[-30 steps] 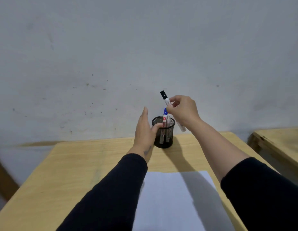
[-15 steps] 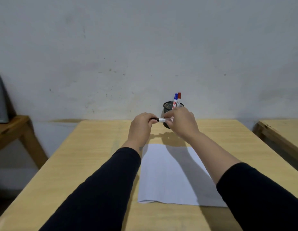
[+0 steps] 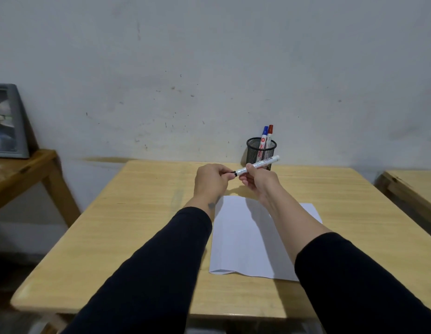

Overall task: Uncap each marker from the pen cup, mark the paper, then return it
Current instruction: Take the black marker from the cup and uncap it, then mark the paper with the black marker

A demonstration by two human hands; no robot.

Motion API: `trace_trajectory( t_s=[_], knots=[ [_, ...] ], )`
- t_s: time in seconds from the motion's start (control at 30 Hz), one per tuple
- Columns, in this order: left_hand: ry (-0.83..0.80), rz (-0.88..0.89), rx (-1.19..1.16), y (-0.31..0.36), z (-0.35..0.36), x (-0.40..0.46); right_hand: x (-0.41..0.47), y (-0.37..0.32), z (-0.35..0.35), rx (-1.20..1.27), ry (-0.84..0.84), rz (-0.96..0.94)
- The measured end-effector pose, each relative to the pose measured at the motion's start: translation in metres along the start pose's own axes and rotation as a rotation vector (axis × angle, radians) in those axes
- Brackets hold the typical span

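A white marker (image 3: 262,163) with a black cap is held level above the far end of the white paper (image 3: 248,239). My right hand (image 3: 259,182) grips its barrel. My left hand (image 3: 211,180) is closed around the black cap end, which is mostly hidden in the fingers; only a thin black band shows. Whether the cap has come off the barrel, I cannot tell. Behind the hands stands a black mesh pen cup (image 3: 260,153) holding a blue-capped marker (image 3: 264,136) and a red-capped marker (image 3: 270,134).
The wooden table (image 3: 137,225) stands against a grey wall. A second wooden table (image 3: 19,174) at the left carries a grey framed object (image 3: 7,121). Another table edge (image 3: 412,186) shows at the right.
My right hand brought the black-capped marker down from above the cup toward me and turned it level. My left hand left the cup and closed on the cap end.
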State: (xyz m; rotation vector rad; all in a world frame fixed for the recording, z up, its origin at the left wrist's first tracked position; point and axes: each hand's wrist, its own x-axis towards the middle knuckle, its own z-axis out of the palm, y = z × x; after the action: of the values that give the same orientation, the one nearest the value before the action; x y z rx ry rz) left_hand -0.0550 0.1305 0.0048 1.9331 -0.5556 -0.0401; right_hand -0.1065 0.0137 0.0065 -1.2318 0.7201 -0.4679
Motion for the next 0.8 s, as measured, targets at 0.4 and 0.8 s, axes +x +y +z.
trace_trajectory(
  t_s=[0.4,0.8],
  knots=[
    [-0.046,0.008,0.153,0.001,0.002,0.009,0.012,0.003,0.006,-0.01,-0.016,-0.071],
    [-0.201,-0.023,0.011,0.006,0.01,0.022,0.015,-0.011,-0.01,-0.025,-0.142,-0.201]
  ],
)
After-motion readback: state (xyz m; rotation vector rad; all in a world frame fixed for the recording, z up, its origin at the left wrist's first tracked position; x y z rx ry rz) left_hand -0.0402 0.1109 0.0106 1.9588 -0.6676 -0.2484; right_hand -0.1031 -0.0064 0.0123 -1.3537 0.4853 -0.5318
